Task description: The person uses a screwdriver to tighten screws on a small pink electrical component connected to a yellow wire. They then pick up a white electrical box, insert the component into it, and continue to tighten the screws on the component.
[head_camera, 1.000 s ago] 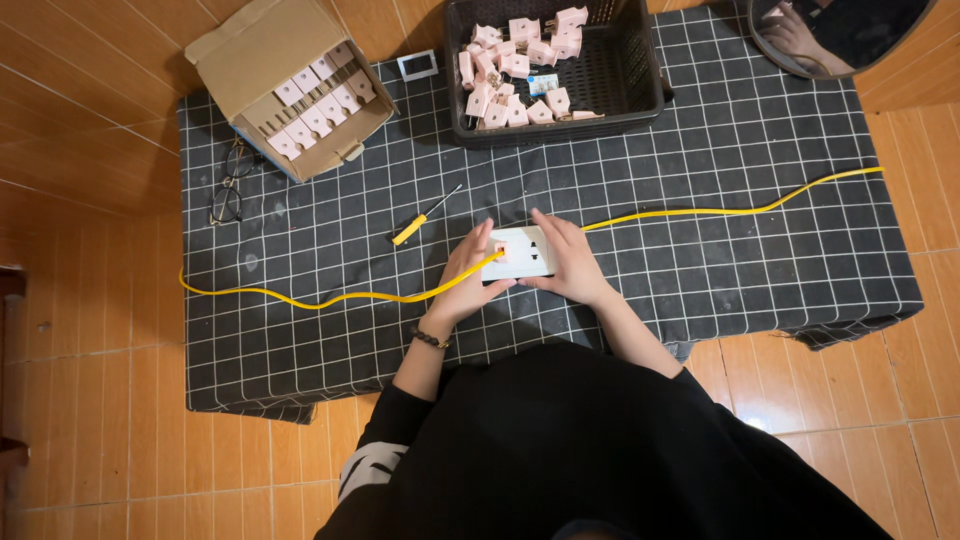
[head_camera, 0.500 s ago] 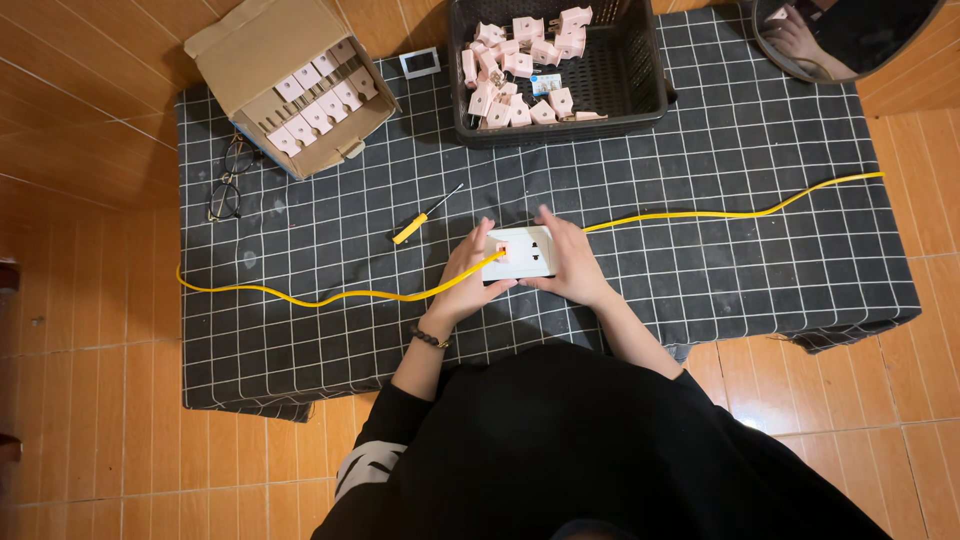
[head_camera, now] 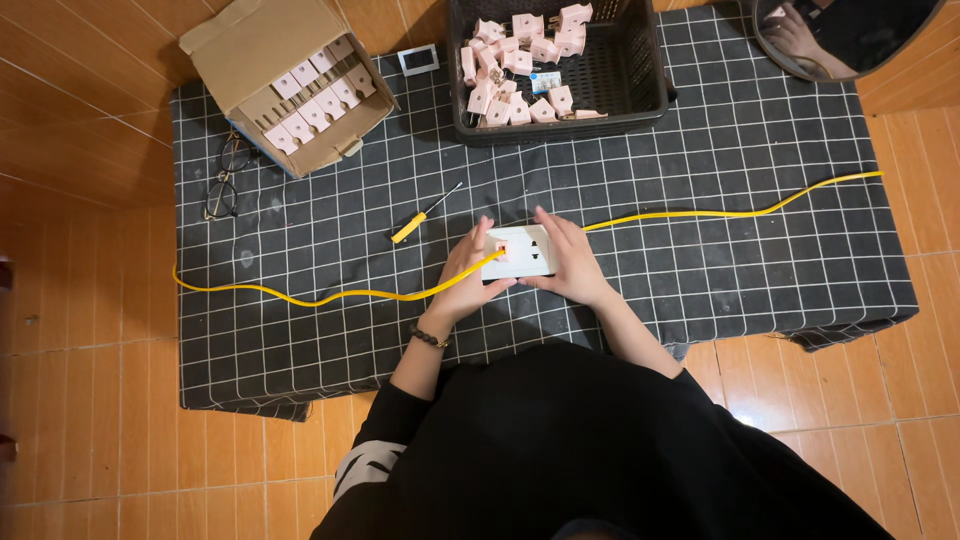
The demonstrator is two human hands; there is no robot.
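Both hands, left hand (head_camera: 465, 285) and right hand (head_camera: 570, 265), grip a white socket plate (head_camera: 522, 252), fingers wrapped around its edges; the yellow cable (head_camera: 330, 296) runs beneath, screwdriver (head_camera: 420, 218) lying near.

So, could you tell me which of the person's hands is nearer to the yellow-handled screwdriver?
Left. The left hand lies just right of the screwdriver; the right hand sits farther right, beyond the white socket plate.
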